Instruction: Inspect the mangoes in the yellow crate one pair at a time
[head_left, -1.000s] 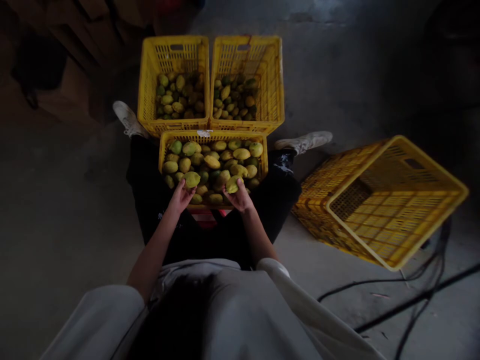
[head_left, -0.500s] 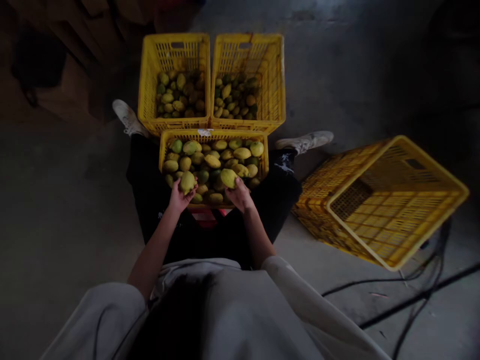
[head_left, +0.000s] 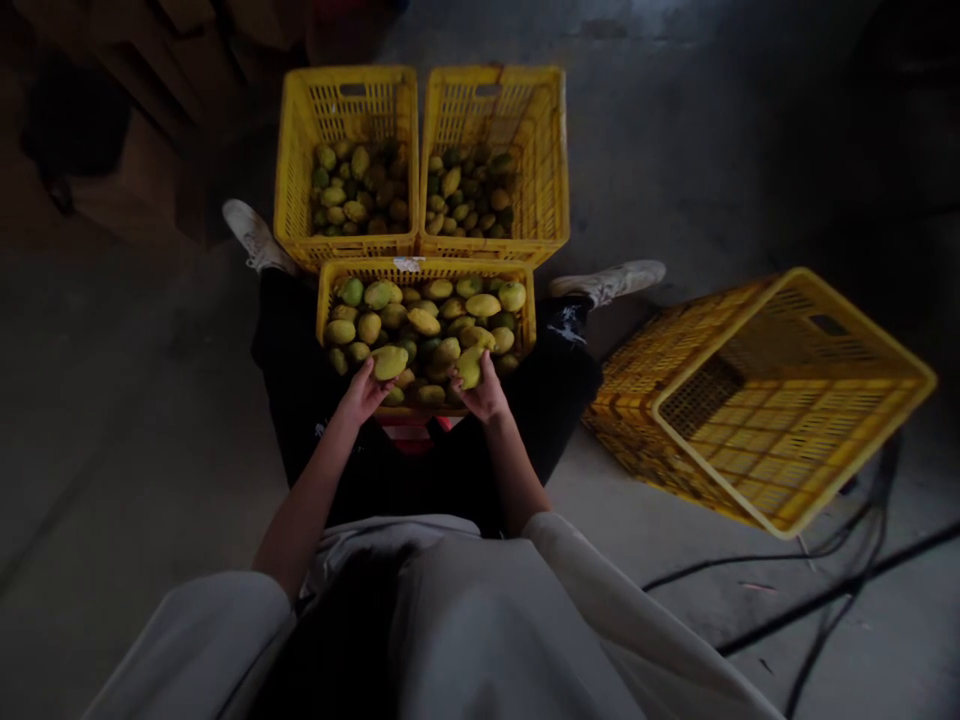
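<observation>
The left hand [head_left: 362, 392] and right hand [head_left: 484, 393] are each holding a fruit: the left fruit [head_left: 390, 362] and right fruit [head_left: 471, 368] are hovering inside the near crate's [head_left: 465, 268] near edge, left and right of its middle. The fingers are curling round each one. The step in hand seems to be handling or inspecting them. Any move onward is calling for a secure grip and lifting clear of the rim. Legs [head_left: 566, 385] are flanking both side edges; two far crates [head_left: 495, 245] are standing just beyond the far edge, their tops open.
</observation>
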